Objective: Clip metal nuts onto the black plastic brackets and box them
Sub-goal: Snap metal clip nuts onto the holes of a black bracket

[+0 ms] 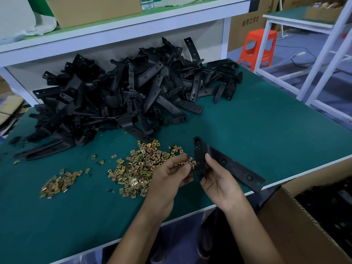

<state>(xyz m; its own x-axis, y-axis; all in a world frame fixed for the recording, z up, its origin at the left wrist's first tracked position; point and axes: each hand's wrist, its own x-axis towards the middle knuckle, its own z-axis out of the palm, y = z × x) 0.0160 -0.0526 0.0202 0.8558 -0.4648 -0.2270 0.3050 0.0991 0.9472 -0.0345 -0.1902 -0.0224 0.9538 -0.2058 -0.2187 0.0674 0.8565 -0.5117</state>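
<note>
Green bench mat (pixel 266 130), heaped at back with black brackets (pixel 123 92), strewn nearer with brass nuts (pixel 141 168). Grips one bracket (pixel 234 166) in right hand (pixel 221 183) above near edge; pinches nut (pixel 192 163) in left hand (pixel 169 178) against its lower end. Cardboard box (pixel 297 225) at lower right.

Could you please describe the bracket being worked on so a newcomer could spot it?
On the green-topped workbench, find the near edge, right of the scattered gold metal nuts. A flat black plastic bracket juts over it. Unlike the piled brackets, the right hand grips it.
</note>
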